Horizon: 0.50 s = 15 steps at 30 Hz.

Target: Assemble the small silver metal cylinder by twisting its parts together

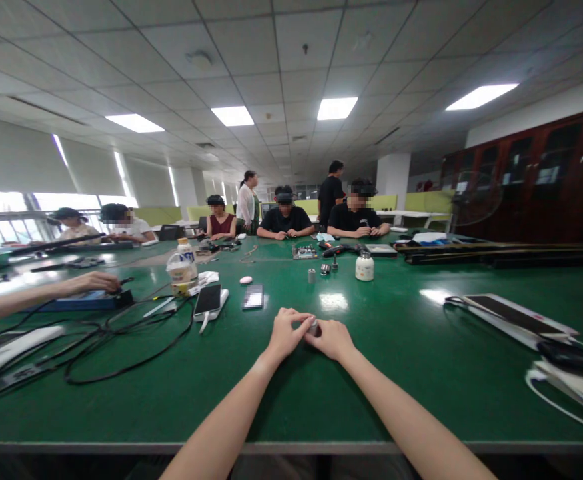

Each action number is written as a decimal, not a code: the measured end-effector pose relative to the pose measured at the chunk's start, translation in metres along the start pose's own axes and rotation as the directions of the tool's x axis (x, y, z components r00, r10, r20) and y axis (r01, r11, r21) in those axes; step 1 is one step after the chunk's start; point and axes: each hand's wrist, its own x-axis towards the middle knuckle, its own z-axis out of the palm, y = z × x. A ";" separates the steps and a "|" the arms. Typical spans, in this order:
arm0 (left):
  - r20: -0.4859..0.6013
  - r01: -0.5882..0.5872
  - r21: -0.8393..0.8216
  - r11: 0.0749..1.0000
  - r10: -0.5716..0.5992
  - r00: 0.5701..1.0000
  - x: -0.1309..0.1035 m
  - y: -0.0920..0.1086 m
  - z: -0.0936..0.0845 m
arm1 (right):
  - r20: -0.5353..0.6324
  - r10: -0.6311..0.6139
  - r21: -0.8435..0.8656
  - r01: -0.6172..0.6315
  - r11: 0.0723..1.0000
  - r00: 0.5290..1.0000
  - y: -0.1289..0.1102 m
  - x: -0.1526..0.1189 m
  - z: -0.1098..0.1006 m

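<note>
A small grey metal cylinder (314, 326) stands between my hands, partly covered by fingers. My left hand (287, 333) grips it from the left, its thumb and fingertips at the upper end. From the other side, my right hand (334, 339) closes round it with curled fingers. Past my hands, a similar grey cylinder (312, 275) stands upright on the green table (211, 407). Beside that are small dark metal parts (326, 269) and a white jar (364, 267).
On the left lie a phone (208, 300) on a white power bank, black cables (106, 328) and a drink cup (180, 270); another person's hand (94, 283) reaches over a blue box. A tablet-like device (516, 317) lies right. Several people sit across the table.
</note>
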 end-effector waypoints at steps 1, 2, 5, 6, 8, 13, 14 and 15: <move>0.005 0.000 -0.002 1.000 0.000 1.000 0.000 0.000 -0.001 | 0.000 0.001 -0.002 -0.001 1.000 1.000 0.000 0.000 0.000; 0.008 0.000 -0.003 1.000 0.000 1.000 0.000 0.001 -0.001 | 0.000 0.001 -0.004 -0.001 1.000 1.000 0.000 0.000 0.000; 0.006 0.001 -0.002 1.000 -0.001 1.000 0.000 0.003 -0.002 | 0.001 0.005 -0.009 -0.005 1.000 1.000 0.000 0.001 0.000; 0.001 0.005 0.001 1.000 -0.005 1.000 0.000 0.003 -0.002 | 0.002 0.006 -0.011 -0.006 1.000 1.000 0.000 0.001 0.000; -0.019 0.023 0.012 1.000 -0.023 1.000 0.001 0.003 -0.001 | 0.003 0.007 -0.015 -0.007 1.000 1.000 0.000 0.001 0.000; -0.080 0.156 0.062 0.986 -0.151 0.985 0.004 -0.007 0.002 | -0.013 0.013 -0.020 -0.014 1.000 1.000 -0.001 0.000 -0.001; -0.080 0.190 0.074 0.979 -0.184 0.980 0.004 -0.011 0.003 | -0.018 0.017 -0.021 -0.017 1.000 1.000 -0.001 -0.001 -0.001; -0.075 0.224 0.086 0.971 -0.218 0.973 0.003 -0.014 0.003 | -0.022 0.022 -0.023 -0.023 0.999 1.000 -0.001 -0.001 -0.002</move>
